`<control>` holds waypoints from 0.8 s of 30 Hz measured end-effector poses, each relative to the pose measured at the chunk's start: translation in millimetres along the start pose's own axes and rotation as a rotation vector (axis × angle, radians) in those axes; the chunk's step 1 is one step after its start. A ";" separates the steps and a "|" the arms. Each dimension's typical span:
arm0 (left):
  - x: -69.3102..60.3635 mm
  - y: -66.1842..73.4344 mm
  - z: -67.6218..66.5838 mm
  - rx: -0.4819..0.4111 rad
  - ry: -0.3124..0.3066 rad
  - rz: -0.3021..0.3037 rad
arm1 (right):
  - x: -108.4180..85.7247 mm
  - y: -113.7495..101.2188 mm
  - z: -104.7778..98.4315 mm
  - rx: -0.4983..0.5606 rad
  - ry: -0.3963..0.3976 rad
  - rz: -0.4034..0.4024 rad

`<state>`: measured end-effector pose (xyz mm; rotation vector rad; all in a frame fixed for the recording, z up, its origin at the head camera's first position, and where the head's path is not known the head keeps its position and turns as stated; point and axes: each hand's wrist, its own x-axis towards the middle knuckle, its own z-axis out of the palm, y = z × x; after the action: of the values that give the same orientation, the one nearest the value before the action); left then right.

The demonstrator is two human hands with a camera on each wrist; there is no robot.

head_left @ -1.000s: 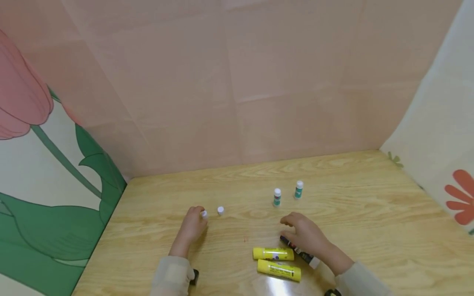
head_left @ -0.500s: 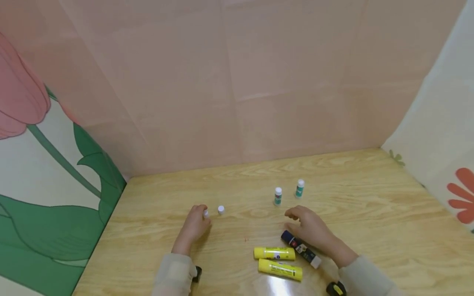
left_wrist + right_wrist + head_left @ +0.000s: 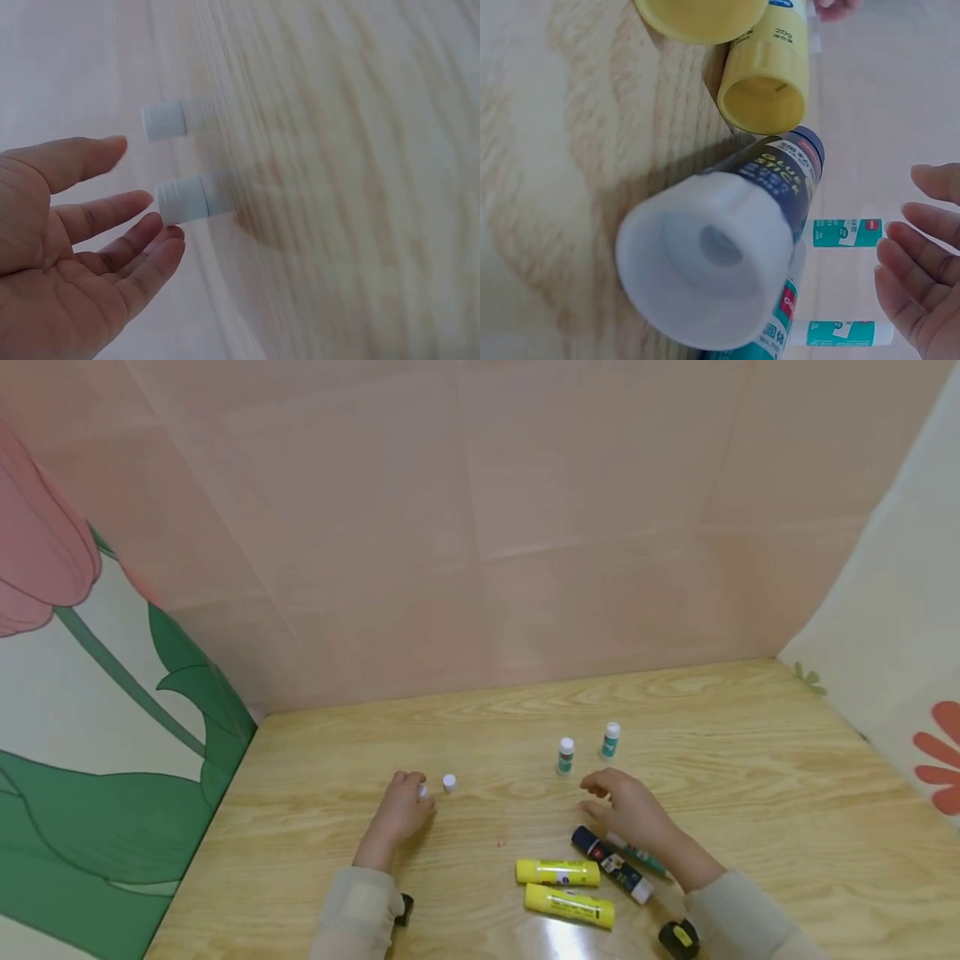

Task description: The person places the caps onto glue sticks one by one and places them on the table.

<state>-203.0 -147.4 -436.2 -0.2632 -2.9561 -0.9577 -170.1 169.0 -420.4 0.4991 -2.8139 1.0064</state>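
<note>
My left hand (image 3: 400, 810) is at a small white cap (image 3: 422, 791) that stands on the table. In the left wrist view its fingers are loosely bent, with fingertips beside or against that cap (image 3: 182, 201); contact is hard to tell. A second white cap (image 3: 449, 783) stands to its right. My right hand (image 3: 630, 810) hovers with fingers loosely bent and nothing in them. Below it lie a dark blue glue stick (image 3: 611, 865) and a partly hidden green glue stick (image 3: 645, 860). Two green glue sticks with white tops stand beyond, one nearer (image 3: 566, 757) and one farther (image 3: 611, 741).
Two yellow glue sticks, one (image 3: 557, 872) behind the other (image 3: 569, 906), lie left of the dark blue one. A black and yellow round object (image 3: 678, 938) sits by the right sleeve. A pink cloth backdrop (image 3: 480, 527) rises behind the wooden table (image 3: 337, 743).
My right hand has shifted slightly up and right, uncovering more of the dark blue glue stick and the green one beside it. The left hand has stayed by the white cap.
</note>
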 end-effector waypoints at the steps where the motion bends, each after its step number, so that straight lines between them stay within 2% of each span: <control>1: -0.4 0.3 0.0 0.002 -0.005 -0.003 | 0.3 -0.1 -0.2 0.003 0.000 0.001; 7: -1.5 0.7 -0.8 0.036 -0.044 0.002 | 2.0 -1.3 -2.1 0.010 0.008 -0.001; 15: 1.7 0.2 3.2 0.045 -0.100 -0.033 | 4.8 0.8 -2.4 0.052 0.000 0.040; 18: 2.8 1.5 5.1 0.049 -0.100 -0.046 | 6.2 1.9 -2.0 0.073 0.001 0.055; 24: 3.5 3.6 9.0 0.067 -0.090 -0.019 | 10.4 3.8 -1.7 0.079 0.023 0.057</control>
<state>-205.6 -138.7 -441.2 -0.2841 -3.0710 -0.8687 -181.2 170.1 -419.1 0.4149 -2.7913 1.1307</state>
